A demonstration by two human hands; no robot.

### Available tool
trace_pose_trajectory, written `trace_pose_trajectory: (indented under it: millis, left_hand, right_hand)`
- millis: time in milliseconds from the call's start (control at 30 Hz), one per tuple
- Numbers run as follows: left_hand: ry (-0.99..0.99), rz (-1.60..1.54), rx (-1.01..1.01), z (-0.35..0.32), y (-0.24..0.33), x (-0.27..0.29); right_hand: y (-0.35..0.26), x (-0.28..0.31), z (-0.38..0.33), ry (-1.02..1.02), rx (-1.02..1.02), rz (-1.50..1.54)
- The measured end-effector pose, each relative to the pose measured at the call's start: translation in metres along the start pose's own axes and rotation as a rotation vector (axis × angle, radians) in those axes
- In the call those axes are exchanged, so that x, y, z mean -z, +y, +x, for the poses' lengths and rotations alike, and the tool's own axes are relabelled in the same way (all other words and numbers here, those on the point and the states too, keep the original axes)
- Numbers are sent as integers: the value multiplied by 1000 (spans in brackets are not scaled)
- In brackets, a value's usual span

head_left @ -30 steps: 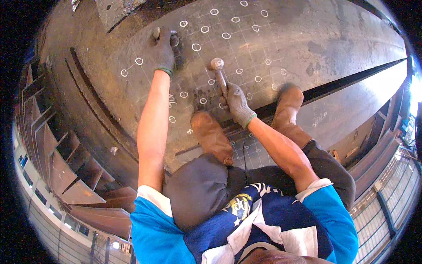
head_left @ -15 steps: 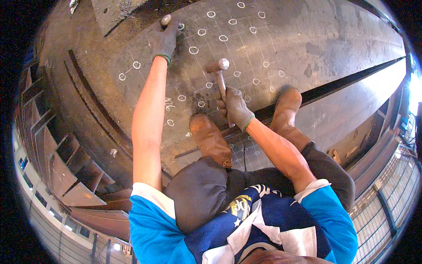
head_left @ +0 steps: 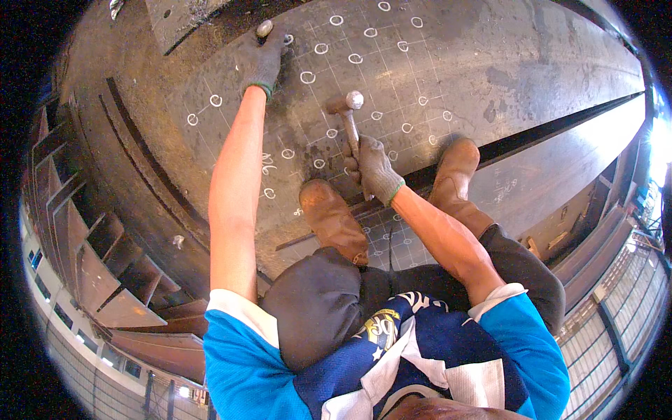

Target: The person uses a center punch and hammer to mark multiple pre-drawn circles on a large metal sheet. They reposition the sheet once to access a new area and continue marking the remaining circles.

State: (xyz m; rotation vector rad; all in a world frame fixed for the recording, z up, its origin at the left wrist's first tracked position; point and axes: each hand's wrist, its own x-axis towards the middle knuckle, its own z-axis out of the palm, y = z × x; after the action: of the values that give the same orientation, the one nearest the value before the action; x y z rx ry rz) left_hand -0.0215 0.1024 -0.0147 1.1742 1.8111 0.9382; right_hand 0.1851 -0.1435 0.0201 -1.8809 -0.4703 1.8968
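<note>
My gloved left hand (head_left: pixel 260 61) curled round a round-topped metal tool (head_left: pixel 264 29), beside a chalk circle (head_left: pixel 289 39) on the steel plate (head_left: pixel 490 70) — my right hand (head_left: pixel 376 168) wrapped about a hammer (head_left: pixel 347 116), out past my boots (head_left: pixel 334 213).

L arm (head_left: pixel 234 178) reaches fwd, nearly straight; gloved L hand (head_left: pixel 262 61) curled. R arm (head_left: pixel 444 231) angles fwd & inward; gloved R hand (head_left: pixel 379 168) in closed grip, wrist (head_left: pixel 397 194) approx. straight, well apart from L.
</note>
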Motion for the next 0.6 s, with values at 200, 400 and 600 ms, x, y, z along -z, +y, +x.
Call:
trace_pose_trajectory:
  millis: [200, 400, 600]
  left_hand:
    - [-2, -42, -3, -3, 1, 4]
    - [5, 166, -124, -9, 13, 4]
    - [45, 476, -246, -13, 17, 11]
  right_hand:
    - [-29, -7, -20, -17, -90, 144]
    - [-16, 3, 14, -23, 232, -129]
    - [-152, -14, 10, -96, 776, -404]
